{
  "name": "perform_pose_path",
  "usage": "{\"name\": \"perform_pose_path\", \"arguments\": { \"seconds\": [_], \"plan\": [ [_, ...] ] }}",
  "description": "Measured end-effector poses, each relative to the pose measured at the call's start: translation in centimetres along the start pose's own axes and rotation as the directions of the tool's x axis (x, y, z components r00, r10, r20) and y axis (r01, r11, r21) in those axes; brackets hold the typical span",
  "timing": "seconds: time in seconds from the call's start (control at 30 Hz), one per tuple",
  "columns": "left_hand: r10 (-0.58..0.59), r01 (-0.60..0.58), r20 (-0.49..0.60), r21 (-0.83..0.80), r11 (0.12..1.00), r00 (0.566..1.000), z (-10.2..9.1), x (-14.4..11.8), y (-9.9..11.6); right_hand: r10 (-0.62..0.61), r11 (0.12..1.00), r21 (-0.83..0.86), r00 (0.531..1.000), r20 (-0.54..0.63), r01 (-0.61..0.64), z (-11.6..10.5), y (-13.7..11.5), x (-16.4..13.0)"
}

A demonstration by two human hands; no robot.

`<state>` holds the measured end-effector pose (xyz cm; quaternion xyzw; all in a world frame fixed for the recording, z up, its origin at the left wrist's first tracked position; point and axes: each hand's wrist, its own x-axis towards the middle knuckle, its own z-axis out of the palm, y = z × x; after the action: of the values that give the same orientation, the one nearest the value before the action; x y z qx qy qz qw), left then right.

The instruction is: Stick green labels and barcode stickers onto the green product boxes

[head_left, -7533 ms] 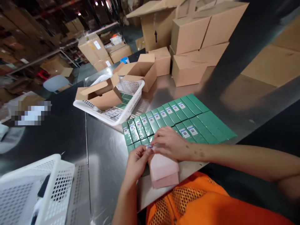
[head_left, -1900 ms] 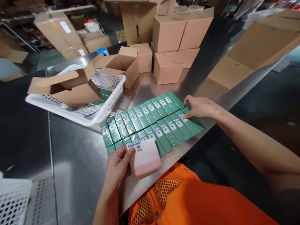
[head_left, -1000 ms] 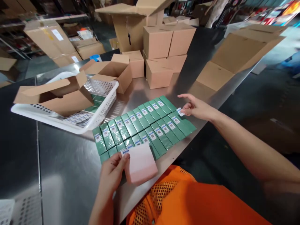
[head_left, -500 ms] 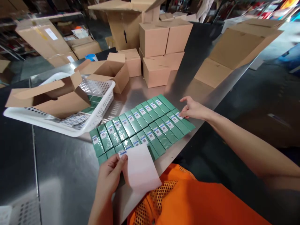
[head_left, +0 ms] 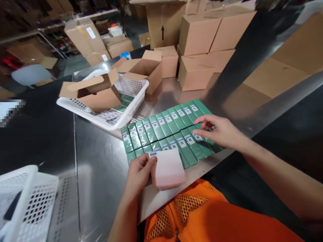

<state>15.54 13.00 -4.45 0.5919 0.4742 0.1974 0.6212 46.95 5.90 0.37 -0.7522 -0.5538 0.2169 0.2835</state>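
- On the tabletop, green boxes are lying in two adjoining rows, most visible ones carrying labels.
- By the left hand, a label pad is being pinched, fingers clamped on its corner, over the near row.
- Right hand is being held over that row's right end, fingers apart; cannot tell if the label below is being touched.
- Judgement: labels are best being edge-handled, squared to their neighbours, pressed flat, boxes not being nudged.
- Near-row boxes are being partly hidden by pad and right hand.
- Just beyond the boxes, an open carton is being held by a white basket; closed cartons are being stacked farther back. Reach isn't being blocked.
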Motion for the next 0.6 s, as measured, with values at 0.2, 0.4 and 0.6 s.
{"name": "perform_pose_path", "arguments": {
  "seconds": [0.2,0.4,0.6],
  "plan": [
    [0.014,-0.012,0.052,-0.040,0.999,0.999,-0.2,0.0,0.3,-0.490,0.868,0.182,0.857,0.159,0.463,7.8,-6.8,0.1],
    [-0.005,0.007,0.027,-0.086,0.996,1.000,-0.5,0.0,0.3,-0.679,0.734,0.044,0.734,0.020,0.678,11.0,-6.7,-0.1],
    [-0.045,0.047,0.021,-0.109,0.993,0.999,-0.3,0.0,-0.3,-0.507,0.862,0.032,0.862,0.025,0.506,11.5,-6.7,-1.2]
  ]
}}
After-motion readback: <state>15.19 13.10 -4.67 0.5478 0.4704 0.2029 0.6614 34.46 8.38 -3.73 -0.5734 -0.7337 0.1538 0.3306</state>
